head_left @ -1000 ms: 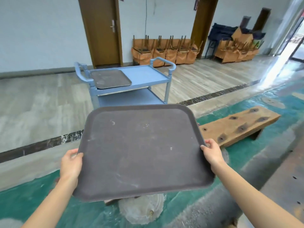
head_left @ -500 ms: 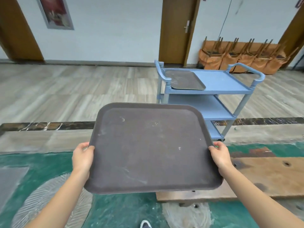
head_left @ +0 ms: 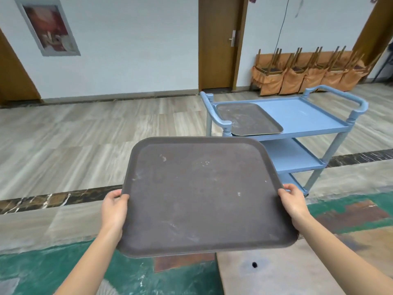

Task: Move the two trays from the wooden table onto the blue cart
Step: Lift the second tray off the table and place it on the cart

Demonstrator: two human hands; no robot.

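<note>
Left hand [head_left: 113, 211] closed on the left rim of a dark brown tray [head_left: 202, 194], thumb over the lip and fingers hidden beneath; right hand [head_left: 294, 204] clamped the same way on the right rim, slightly past the middle toward the near end. Held in the air between both hands, roughly level, tilted a little away, nothing on it. Beyond the hands and off to the right, the blue cart [head_left: 314, 116], with a second tray [head_left: 247, 119] already lying flat on the left half of its top shelf and bare blue surface beside it to the right. Below the right forearm, a corner of the wooden bench [head_left: 276, 273] with a dark hole in it. Probably stiff moulded plastic, light for its spread, judging by how flat it stays with support only at two edges. Surface scuffed and matt, so likely not slippery, though the raised lip is the surest purchase. Wide enough to wobble if gripped one-handed; opposite rims near the middle, as now, look like the steadiest hold. Little risk of breakage if set down flat on the free half of the shelf.
</note>
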